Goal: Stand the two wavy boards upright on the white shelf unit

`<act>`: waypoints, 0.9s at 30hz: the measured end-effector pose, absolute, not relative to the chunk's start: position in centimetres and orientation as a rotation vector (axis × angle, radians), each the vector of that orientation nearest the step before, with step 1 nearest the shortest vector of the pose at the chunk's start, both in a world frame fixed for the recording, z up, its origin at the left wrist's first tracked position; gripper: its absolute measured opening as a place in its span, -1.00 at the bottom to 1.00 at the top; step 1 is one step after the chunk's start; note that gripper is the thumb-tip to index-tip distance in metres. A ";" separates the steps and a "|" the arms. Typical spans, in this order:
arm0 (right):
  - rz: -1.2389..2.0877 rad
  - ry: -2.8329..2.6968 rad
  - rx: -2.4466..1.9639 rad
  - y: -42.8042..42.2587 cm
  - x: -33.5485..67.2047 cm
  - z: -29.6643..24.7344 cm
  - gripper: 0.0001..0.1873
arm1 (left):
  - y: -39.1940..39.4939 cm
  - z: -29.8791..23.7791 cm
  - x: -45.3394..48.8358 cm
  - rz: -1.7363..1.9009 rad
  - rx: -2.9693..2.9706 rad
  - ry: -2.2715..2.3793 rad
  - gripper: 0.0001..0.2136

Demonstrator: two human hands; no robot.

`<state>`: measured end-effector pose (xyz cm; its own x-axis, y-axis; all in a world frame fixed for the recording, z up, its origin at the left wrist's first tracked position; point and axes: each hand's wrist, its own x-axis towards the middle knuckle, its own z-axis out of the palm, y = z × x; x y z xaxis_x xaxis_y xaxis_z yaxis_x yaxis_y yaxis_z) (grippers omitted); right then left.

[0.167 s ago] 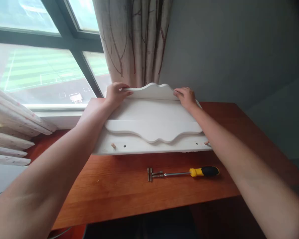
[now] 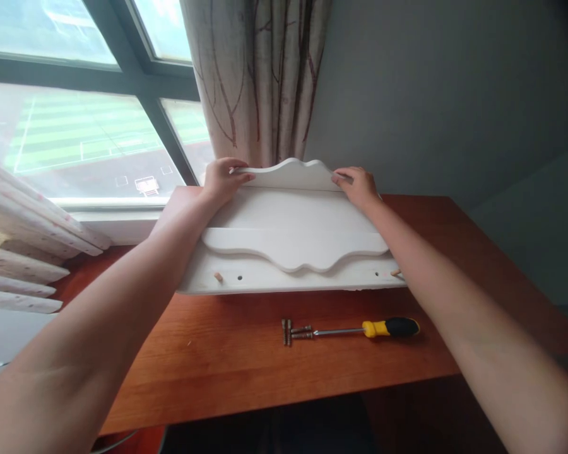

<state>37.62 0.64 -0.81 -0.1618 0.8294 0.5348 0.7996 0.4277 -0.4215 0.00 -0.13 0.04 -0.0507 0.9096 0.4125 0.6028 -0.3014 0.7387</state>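
Note:
A white panel with a wavy edge [image 2: 291,174] stands along the far side of a white board structure. My left hand [image 2: 224,180] pinches its left end between thumb and fingers, and my right hand [image 2: 357,185] does the same at its right end. Nearer to me, a second wavy white panel [image 2: 298,246] runs across the front of the structure. Below it shows the edge of a white board [image 2: 307,279] with two small holes. A wooden dowel [image 2: 218,277] sticks out at its left, and another dowel [image 2: 396,273] at its right, beside my forearm.
On the reddish wooden table [image 2: 208,372], several screws [image 2: 296,332] lie in front of the boards. A screwdriver [image 2: 378,328] with a yellow and black handle points at them. A window [image 2: 76,139] and a curtain [image 2: 260,82] stand behind, and a grey wall [image 2: 430,94] to the right.
The whole view has shifted slightly, so everything sits a little further right. Both hands keep their grip on the far panel, and nothing else has visibly moved.

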 end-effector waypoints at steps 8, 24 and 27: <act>0.496 -1.803 -1.346 0.7 42.8 -1.2 -0.62 | -0.1 0.1 0.0 1.283 1.860 1.562 -0.63; 0.636 -1.490 -1.327 1.6 43.8 -3.4 -0.49 | -1.1 0.7 -1.4 1.280 1.739 1.547 -0.55; 0.616 -1.491 -1.334 1.6 43.8 -3.4 -0.50 | -1.0 0.6 -1.4 1.289 1.697 1.543 -0.53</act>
